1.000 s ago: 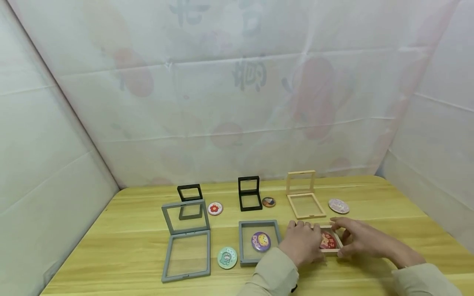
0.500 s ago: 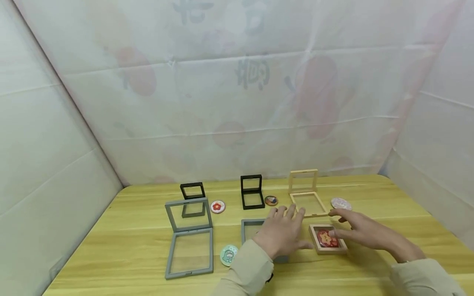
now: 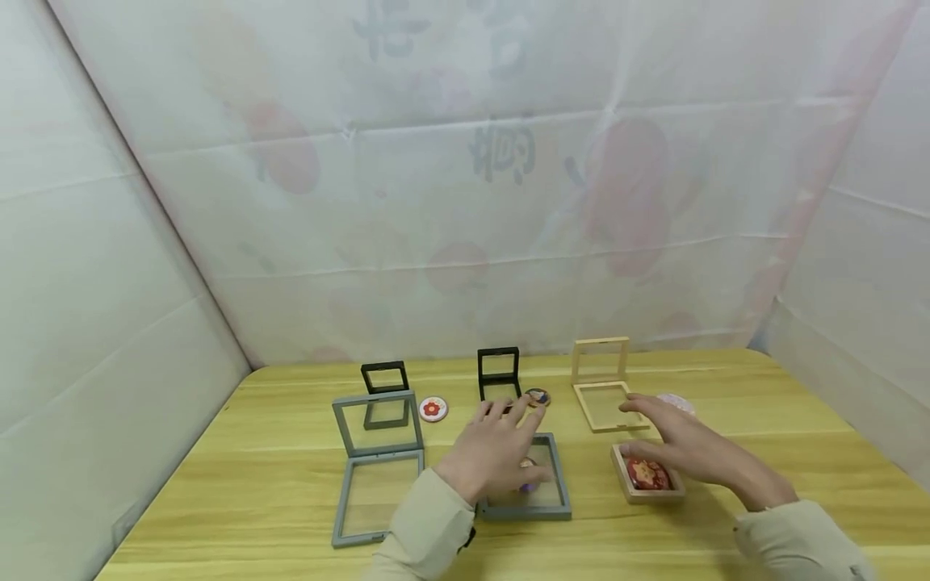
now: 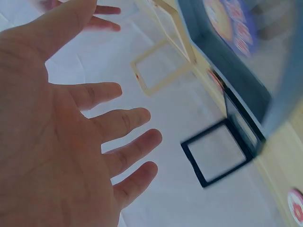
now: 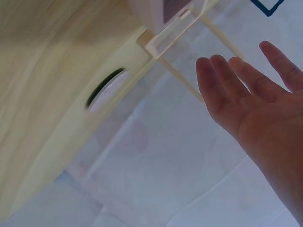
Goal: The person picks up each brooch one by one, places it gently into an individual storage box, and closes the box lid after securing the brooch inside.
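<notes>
My left hand (image 3: pixel 497 456) hovers with spread fingers over a grey square display frame (image 3: pixel 563 484). The purple badge (image 3: pixel 529 486) in that frame is partly hidden by the hand; the left wrist view shows the badge (image 4: pixel 239 28) close up, with nothing in the palm. To the right, my right hand (image 3: pixel 693 452) hangs, fingers extended, above a small light-wood frame (image 3: pixel 630 494) with a red badge (image 3: pixel 651 474) in it. The right wrist view shows the right hand (image 5: pixel 265 99) holding nothing.
An open grey frame (image 3: pixel 341 504) stands at left. Behind are two open black frames (image 3: pixel 384 365) (image 3: pixel 498 351) and an open light-wood frame (image 3: pixel 592 428). A red-flower badge (image 3: pixel 433 408), a dark badge (image 3: pixel 538 397) and a pale badge (image 3: pixel 677 403) lie beside them.
My left hand has let go of the small light-wood frame and moved left over the grey frame. The right hand has released that wooden frame and lifted above it.
</notes>
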`<action>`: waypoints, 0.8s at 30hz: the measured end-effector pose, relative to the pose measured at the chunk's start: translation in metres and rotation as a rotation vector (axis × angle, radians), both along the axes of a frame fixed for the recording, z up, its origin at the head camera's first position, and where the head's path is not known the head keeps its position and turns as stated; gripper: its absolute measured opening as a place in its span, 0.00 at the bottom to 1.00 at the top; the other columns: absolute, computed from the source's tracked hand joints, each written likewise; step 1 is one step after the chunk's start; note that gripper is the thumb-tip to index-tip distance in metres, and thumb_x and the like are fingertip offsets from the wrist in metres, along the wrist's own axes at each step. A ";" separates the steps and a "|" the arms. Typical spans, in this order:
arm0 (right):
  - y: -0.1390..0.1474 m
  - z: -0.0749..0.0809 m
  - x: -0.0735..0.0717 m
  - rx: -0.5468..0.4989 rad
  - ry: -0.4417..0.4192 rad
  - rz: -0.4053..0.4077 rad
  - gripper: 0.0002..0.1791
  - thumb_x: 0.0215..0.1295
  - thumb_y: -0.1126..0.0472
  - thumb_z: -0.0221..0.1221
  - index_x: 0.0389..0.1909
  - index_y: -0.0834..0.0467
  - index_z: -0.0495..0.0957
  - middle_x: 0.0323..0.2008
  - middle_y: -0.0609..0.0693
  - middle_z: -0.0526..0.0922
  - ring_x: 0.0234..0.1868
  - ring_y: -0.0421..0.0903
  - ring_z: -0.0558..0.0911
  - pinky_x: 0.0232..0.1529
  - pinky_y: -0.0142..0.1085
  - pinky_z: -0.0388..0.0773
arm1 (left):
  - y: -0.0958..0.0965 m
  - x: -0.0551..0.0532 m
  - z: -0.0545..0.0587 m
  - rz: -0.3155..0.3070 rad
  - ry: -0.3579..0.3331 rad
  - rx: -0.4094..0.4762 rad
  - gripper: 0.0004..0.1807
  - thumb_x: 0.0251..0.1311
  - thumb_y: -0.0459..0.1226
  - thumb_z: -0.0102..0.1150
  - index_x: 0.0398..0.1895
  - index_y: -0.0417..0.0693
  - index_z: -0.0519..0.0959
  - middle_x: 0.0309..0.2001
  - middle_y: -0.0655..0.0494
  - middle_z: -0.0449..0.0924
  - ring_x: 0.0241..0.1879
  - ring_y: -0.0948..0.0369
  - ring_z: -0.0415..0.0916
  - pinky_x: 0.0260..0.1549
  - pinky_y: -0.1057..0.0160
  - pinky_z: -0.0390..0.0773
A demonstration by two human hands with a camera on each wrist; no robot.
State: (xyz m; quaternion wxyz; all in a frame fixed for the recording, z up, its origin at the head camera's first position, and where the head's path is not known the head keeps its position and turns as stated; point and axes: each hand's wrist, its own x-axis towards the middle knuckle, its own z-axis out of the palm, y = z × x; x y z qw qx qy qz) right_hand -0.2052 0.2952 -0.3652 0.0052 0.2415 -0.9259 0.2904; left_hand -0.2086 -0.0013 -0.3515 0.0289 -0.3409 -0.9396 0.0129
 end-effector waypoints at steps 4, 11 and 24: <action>-0.006 0.001 0.000 -0.015 -0.015 0.015 0.33 0.71 0.52 0.63 0.67 0.70 0.68 0.67 0.77 0.64 0.65 0.77 0.65 0.54 0.69 0.71 | -0.016 -0.001 -0.001 0.032 -0.029 0.064 0.44 0.65 0.61 0.60 0.79 0.52 0.61 0.74 0.50 0.63 0.72 0.51 0.61 0.69 0.48 0.62; -0.021 0.005 -0.002 0.003 0.028 0.022 0.32 0.71 0.53 0.64 0.66 0.70 0.69 0.66 0.75 0.67 0.65 0.76 0.66 0.55 0.69 0.70 | -0.044 -0.001 0.001 0.062 -0.025 0.090 0.44 0.65 0.60 0.61 0.77 0.47 0.64 0.75 0.46 0.62 0.72 0.47 0.61 0.69 0.43 0.62; -0.038 0.011 -0.005 0.012 -0.011 0.052 0.33 0.72 0.52 0.62 0.68 0.68 0.68 0.68 0.72 0.66 0.65 0.74 0.67 0.55 0.68 0.70 | -0.077 0.005 0.004 0.108 -0.088 0.163 0.47 0.63 0.58 0.65 0.77 0.42 0.61 0.75 0.40 0.59 0.73 0.41 0.57 0.70 0.38 0.57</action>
